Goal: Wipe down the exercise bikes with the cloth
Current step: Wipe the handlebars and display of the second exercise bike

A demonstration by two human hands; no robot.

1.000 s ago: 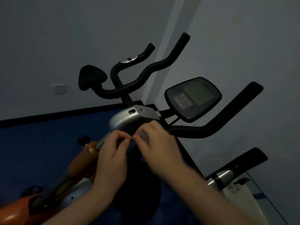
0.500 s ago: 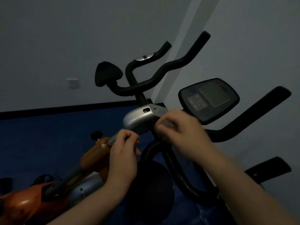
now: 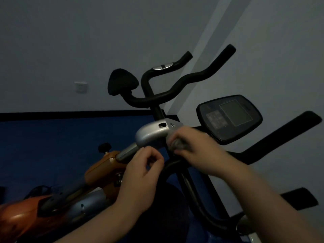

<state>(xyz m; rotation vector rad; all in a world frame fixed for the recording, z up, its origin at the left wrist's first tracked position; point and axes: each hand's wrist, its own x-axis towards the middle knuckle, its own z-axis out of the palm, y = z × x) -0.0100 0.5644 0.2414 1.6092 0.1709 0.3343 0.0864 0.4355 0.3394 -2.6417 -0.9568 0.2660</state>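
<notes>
An orange exercise bike (image 3: pixel 103 165) leans across the lower left of the head view. Its silver stem bracket (image 3: pixel 150 134) carries black handlebars (image 3: pixel 175 92). My right hand (image 3: pixel 198 151) grips a small grey cloth (image 3: pixel 177 146), bunched and blurred, against the right end of the bracket. Just below the bracket and beside the chrome post (image 3: pixel 126 152) is my left hand (image 3: pixel 142 174). Its fingers are curled and its thumb meets the forefinger. I see nothing between them.
A second bike stands to the right with a dark console (image 3: pixel 229 118) and long black grips (image 3: pixel 280 137). A black round saddle (image 3: pixel 166 216) lies under my forearms. Blue floor, a grey wall with a socket (image 3: pixel 80 87) and a wall corner lie behind.
My hands were together in front of the bracket one second ago. My right hand has since moved right with the cloth onto the bracket's end; my left hand stays by the post.
</notes>
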